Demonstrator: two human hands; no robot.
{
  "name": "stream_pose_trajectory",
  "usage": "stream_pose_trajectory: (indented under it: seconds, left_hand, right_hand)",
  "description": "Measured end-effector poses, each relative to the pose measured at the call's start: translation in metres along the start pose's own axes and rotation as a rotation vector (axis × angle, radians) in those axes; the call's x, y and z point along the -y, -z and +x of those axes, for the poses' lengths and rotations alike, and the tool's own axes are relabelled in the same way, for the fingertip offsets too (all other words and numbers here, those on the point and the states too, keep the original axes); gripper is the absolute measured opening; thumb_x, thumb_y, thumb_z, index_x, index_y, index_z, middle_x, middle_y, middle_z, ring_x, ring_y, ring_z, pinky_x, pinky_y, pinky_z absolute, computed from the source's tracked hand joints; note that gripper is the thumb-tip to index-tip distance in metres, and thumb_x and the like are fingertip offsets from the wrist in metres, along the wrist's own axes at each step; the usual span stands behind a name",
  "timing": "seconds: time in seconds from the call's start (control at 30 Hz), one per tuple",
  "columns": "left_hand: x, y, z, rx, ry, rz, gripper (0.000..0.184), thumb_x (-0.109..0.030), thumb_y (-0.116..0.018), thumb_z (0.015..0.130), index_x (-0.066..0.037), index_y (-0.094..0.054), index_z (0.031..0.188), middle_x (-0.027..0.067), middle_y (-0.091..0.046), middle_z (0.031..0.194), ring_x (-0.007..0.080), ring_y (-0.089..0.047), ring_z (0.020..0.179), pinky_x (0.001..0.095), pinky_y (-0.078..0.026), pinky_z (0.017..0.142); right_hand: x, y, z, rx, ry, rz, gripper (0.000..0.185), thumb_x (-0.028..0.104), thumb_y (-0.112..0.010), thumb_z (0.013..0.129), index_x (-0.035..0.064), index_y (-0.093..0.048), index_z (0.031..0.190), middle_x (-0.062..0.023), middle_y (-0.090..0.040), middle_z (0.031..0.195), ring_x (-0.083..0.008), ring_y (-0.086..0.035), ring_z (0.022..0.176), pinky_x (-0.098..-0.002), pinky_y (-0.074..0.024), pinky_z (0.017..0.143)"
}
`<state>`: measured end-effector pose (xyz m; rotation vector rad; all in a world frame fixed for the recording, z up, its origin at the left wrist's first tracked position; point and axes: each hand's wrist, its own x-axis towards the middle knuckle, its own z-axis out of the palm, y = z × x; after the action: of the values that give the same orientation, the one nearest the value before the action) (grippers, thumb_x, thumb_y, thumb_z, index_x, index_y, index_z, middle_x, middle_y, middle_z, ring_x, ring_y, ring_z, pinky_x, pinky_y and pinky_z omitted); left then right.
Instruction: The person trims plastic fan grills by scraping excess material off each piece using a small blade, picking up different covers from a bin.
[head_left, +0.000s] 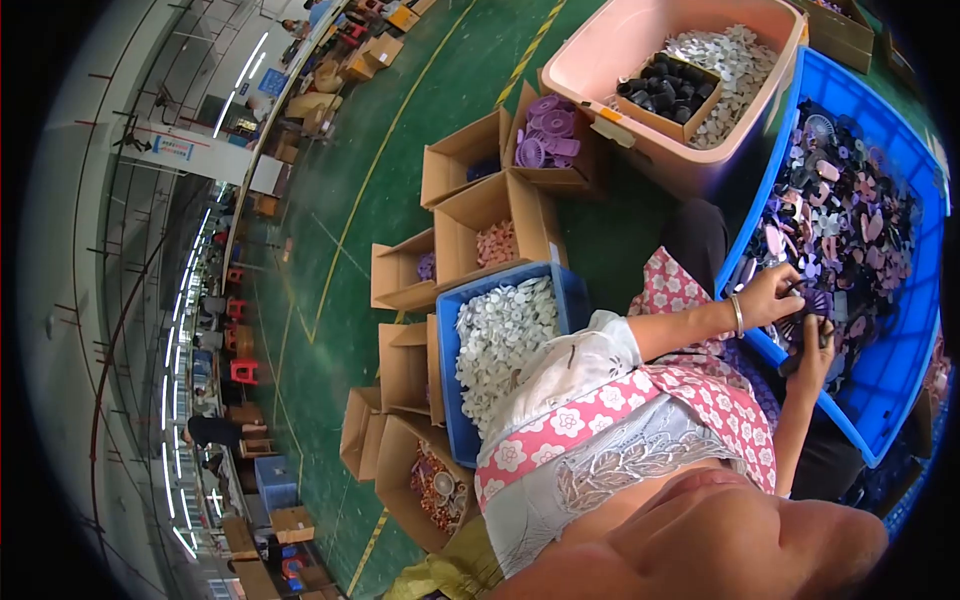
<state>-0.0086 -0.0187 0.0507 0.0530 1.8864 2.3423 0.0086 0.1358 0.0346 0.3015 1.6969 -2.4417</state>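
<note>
My left hand (772, 297), with a bangle at the wrist, is closed over the near edge of a large blue tub (757, 235). Its fingertips pinch at a dark purple ribbed plastic part (818, 302). My right hand (814, 352) comes from the other side, with fingers curled around dark plastic at the same spot. The exact shape between the hands is partly covered. Around them, the tub holds a heap of mixed plastic parts (835, 190) in black, pink, purple and white.
A pink tub (575, 70) holds white pieces and a box of black parts (670, 90). A blue bin (573, 295) contains white pieces. Cardboard boxes (463, 215) with coloured parts line the green floor (350, 200). People and red stools (243, 372) are farther off.
</note>
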Motion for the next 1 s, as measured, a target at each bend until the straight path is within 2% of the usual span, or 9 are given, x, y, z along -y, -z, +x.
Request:
stream_pose_trajectory:
  seconds: [0.13,0.2,0.3,0.37,0.43,0.47,0.53,0.7,1.0]
  left_hand:
    - [0.011,-0.018,-0.005,-0.146,-0.142,0.278,0.021,-0.005,-0.056,0.082,0.002,-0.047,0.100,0.0089,-0.058,0.084,0.0153,-0.056,0.079,0.0293,-0.046,0.072]
    - [0.019,-0.011,-0.005,-0.111,-0.114,0.284,0.022,-0.007,-0.057,0.081,0.002,-0.049,0.099,0.0119,-0.058,0.084,0.0179,-0.057,0.078,0.0312,-0.046,0.071]
    - [0.004,0.007,-0.009,0.078,-0.099,0.485,0.024,-0.013,-0.060,0.077,0.002,-0.051,0.094,0.0165,-0.059,0.085,0.0257,-0.060,0.077,0.0346,-0.047,0.069]
    - [-0.004,0.013,-0.009,0.258,-0.068,0.557,0.028,-0.016,-0.061,0.072,0.002,-0.052,0.092,0.0206,-0.059,0.086,0.0305,-0.060,0.078,0.0367,-0.047,0.069]
    - [-0.013,0.013,-0.009,0.302,-0.004,0.584,0.027,-0.016,-0.061,0.073,0.002,-0.052,0.092,0.0197,-0.060,0.084,0.0298,-0.060,0.076,0.0364,-0.047,0.069]
    - [-0.015,0.012,-0.009,0.271,-0.092,0.539,0.027,-0.016,-0.061,0.073,0.001,-0.053,0.093,0.0162,-0.061,0.080,0.0261,-0.061,0.075,0.0344,-0.048,0.070]
    - [-0.017,0.013,-0.008,0.240,0.090,0.255,0.024,-0.012,-0.061,0.075,0.002,-0.056,0.094,0.0104,-0.062,0.087,0.0143,-0.060,0.083,0.0288,-0.049,0.075]
    - [-0.014,0.019,-0.006,0.243,0.245,0.066,0.029,-0.004,-0.057,0.081,0.001,-0.053,0.110,0.0077,-0.059,0.100,0.0126,-0.058,0.088,0.0259,-0.051,0.074]
    - [0.000,0.017,-0.004,0.153,0.301,0.041,0.014,-0.005,-0.060,0.082,0.000,-0.054,0.094,0.0013,-0.059,0.086,0.0069,-0.056,0.077,0.0218,-0.048,0.067]
  right_hand:
    - [-0.010,-0.008,-0.007,-0.075,0.043,0.133,0.008,0.016,-0.058,0.089,0.0101,-0.053,0.092,0.0037,-0.053,0.074,-0.0024,-0.045,0.056,-0.0178,-0.0334,0.045]
    - [-0.008,0.002,-0.015,-0.017,0.005,-0.107,0.010,0.014,-0.056,0.090,0.0082,-0.055,0.097,0.0031,-0.054,0.080,-0.0015,-0.044,0.059,-0.0166,-0.0335,0.048]
    - [0.002,0.001,-0.011,0.050,0.323,-0.431,0.033,0.011,-0.057,0.088,0.0005,-0.051,0.118,-0.0044,-0.060,0.096,-0.0087,-0.055,0.080,-0.0221,-0.0447,0.071]
    - [0.021,0.003,-0.010,0.217,0.265,-0.649,0.039,0.008,-0.059,0.084,-0.0014,-0.050,0.120,-0.0082,-0.061,0.096,-0.0133,-0.056,0.087,-0.0257,-0.0439,0.081]
    - [0.022,0.011,-0.002,0.302,0.209,-0.804,0.036,0.009,-0.061,0.083,-0.0022,-0.052,0.116,-0.0084,-0.062,0.094,-0.0130,-0.056,0.085,-0.0255,-0.0445,0.078]
    - [0.015,0.012,0.002,0.276,0.131,-0.649,0.031,0.010,-0.062,0.082,-0.0019,-0.053,0.110,-0.0056,-0.060,0.089,-0.0108,-0.055,0.082,-0.0240,-0.0446,0.073]
    - [0.013,0.009,0.003,0.215,0.055,-0.406,0.023,0.011,-0.063,0.083,0.0002,-0.054,0.101,0.0007,-0.053,0.080,-0.0072,-0.049,0.074,-0.0202,-0.0414,0.065]
    - [0.030,0.000,-0.002,0.096,-0.091,-0.378,0.025,0.024,-0.061,0.083,0.0054,-0.054,0.098,0.0010,-0.054,0.077,-0.0045,-0.044,0.060,-0.0197,-0.0340,0.050]
    - [0.011,0.001,0.002,0.166,0.012,-0.263,0.021,0.015,-0.065,0.081,0.0020,-0.056,0.096,0.0011,-0.057,0.083,-0.0057,-0.053,0.075,-0.0204,-0.0440,0.067]
